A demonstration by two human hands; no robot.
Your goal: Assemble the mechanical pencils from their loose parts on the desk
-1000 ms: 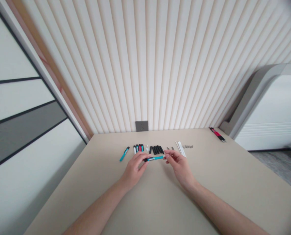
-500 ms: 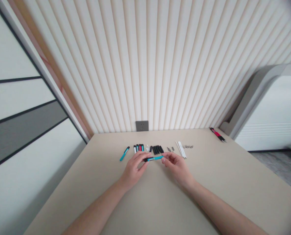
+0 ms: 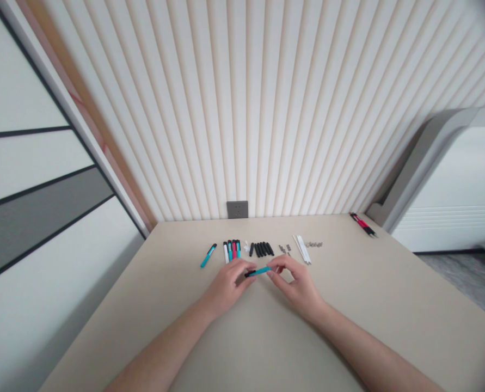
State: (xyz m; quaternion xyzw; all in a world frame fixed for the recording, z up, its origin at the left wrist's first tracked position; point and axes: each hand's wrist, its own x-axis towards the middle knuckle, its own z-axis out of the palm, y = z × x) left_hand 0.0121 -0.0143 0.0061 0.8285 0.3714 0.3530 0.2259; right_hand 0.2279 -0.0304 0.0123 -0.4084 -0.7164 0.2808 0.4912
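Observation:
Between my two hands a blue pen barrel [image 3: 261,270] with a black end is held above the table, tilted slightly up to the right. My left hand [image 3: 229,283] pinches its black end between thumb and fingers. The blue end sits between the thumb and fingertips of my right hand [image 3: 293,277]. Just beyond lie a row of white, blue and red pen barrels [image 3: 234,250] with black clips, and a row of short black pen parts [image 3: 262,249]. Left of these, a blue pen barrel [image 3: 208,256] with a black clip lies alone.
Small clear pieces [image 3: 246,246], grey bits [image 3: 283,249], thin white refills [image 3: 302,249] and a small heap of springs [image 3: 314,245] lie along the back. Red-and-black pens [image 3: 363,225] rest at the far right. A ribbed wall with a dark socket [image 3: 237,209] rises behind the table [image 3: 234,348].
The blue pen barrel has turned and tilted, its black end dropping nearer to me. My hands have drawn slightly closer together, the right one gripping further over its blue end.

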